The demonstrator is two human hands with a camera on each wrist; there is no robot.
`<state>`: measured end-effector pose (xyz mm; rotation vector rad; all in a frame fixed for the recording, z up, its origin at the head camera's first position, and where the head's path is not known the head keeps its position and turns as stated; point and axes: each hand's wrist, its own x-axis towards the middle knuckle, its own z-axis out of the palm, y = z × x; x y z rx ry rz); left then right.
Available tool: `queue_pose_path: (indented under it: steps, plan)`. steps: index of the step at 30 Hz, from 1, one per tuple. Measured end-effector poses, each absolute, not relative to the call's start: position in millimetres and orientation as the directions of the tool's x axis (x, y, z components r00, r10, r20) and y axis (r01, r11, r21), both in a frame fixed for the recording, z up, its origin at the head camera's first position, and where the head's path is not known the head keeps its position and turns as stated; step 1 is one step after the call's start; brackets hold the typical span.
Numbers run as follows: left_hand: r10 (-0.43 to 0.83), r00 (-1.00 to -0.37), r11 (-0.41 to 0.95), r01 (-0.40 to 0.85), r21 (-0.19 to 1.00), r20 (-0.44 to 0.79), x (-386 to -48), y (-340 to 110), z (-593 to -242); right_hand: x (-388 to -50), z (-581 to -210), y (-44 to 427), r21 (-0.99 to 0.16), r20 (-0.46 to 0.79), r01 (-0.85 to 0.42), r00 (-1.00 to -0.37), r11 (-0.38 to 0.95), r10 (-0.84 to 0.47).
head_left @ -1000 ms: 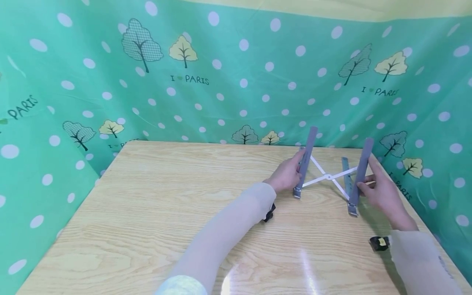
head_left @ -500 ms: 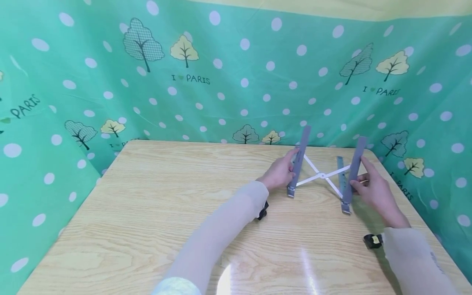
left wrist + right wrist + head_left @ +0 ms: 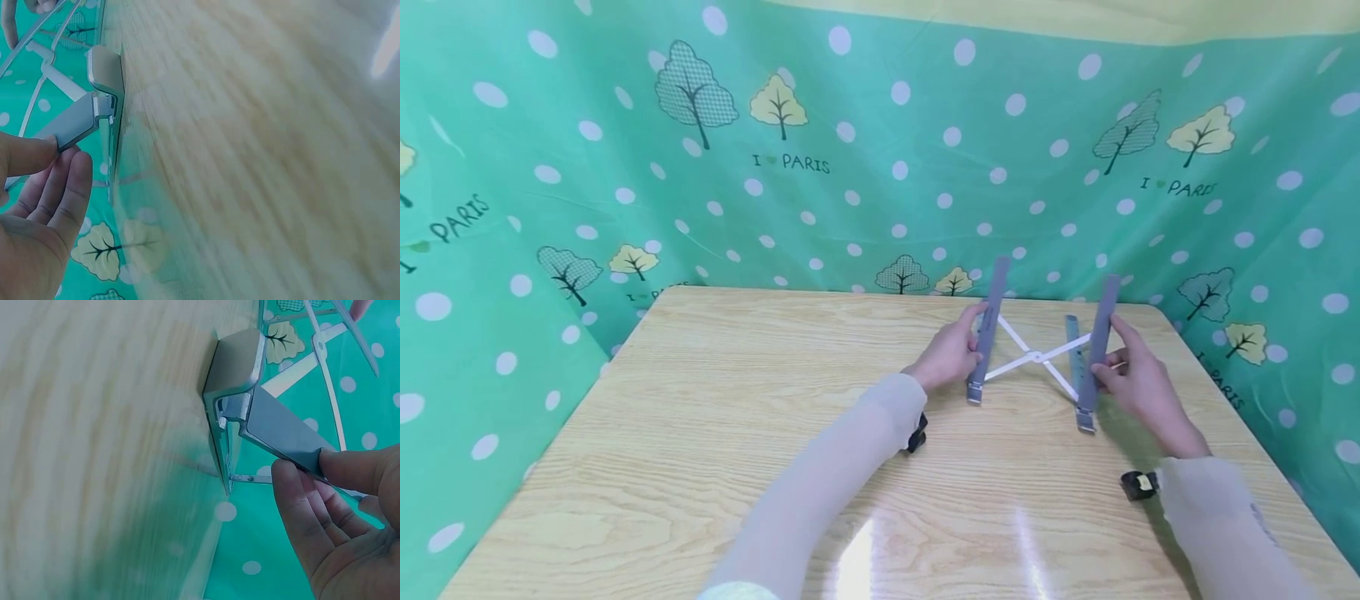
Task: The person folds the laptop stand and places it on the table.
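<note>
A folding laptop stand [image 3: 1097, 350] stands unfolded on the table, its two grey side arms tilted up at the back and joined by a white crossed brace [image 3: 1037, 357]. On the stand's left arm, my left hand [image 3: 949, 350] pinches the bar between thumb and fingers; the left wrist view shows this grip close to the hinge [image 3: 103, 107]. My right hand [image 3: 1138, 379] pinches the right arm from its outer side, thumb in front. Small lipped feet [image 3: 234, 362] at the front ends rest on the wood. The left arm partly hides its base strip.
The wooden table [image 3: 715, 417] stretches out to the left and front. A green dotted curtain [image 3: 880, 150] hangs behind it and along both sides, close to the stand's rear. Black wrist cameras [image 3: 1138, 485] sit under the sleeves.
Both hands and the laptop stand have shifted left across the table, away from the right edge. The grips and the spread of the stand look the same.
</note>
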<state>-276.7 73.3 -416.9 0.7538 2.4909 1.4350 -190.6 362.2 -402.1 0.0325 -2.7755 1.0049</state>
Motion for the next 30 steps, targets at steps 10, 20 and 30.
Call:
queue_pose_path:
  steps: [10,20,30]
  plan:
    - [0.461,-0.883,0.481,0.328,0.813,0.084,-274.9,54.6,-415.6,-197.6,-401.1,343.8,-0.649,0.19,-0.118,-0.982,0.752,0.01]
    - [0.452,-0.89,0.507,0.314,0.803,0.062,-271.0,35.4,-412.8,-202.4,-400.1,327.0,-0.652,0.184,-0.132,-0.983,0.747,-0.012]
    - [0.424,-0.903,0.517,0.303,0.8,0.068,-268.4,16.3,-414.1,-208.6,-398.7,309.6,-0.661,0.146,-0.12,-0.989,0.741,-0.03]
